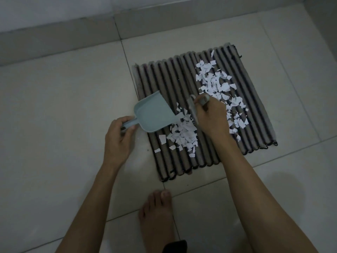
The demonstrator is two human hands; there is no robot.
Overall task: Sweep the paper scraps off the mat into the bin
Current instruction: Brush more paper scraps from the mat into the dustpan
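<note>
Pale-blue dustpan (155, 115) and small brush (193, 109) meet over a heap of paper scraps (184, 135) on the ribbed mat (255, 110).

Left hand (118, 136) has its fingers curled round the dustpan's handle, with the pan's open mouth facing right toward the brush. Right hand (211, 115) grips the brush, fingers closed around its top, bristles standing between pan and hand. One heap of scraps lies just below and left of the right fingers, touching the pan's lip; a longer trail runs away beyond the right fingers toward the mat's far edge, along the ribs. My judgement: the near heap goes in with a short leftward stroke. No bin is in view.
</note>
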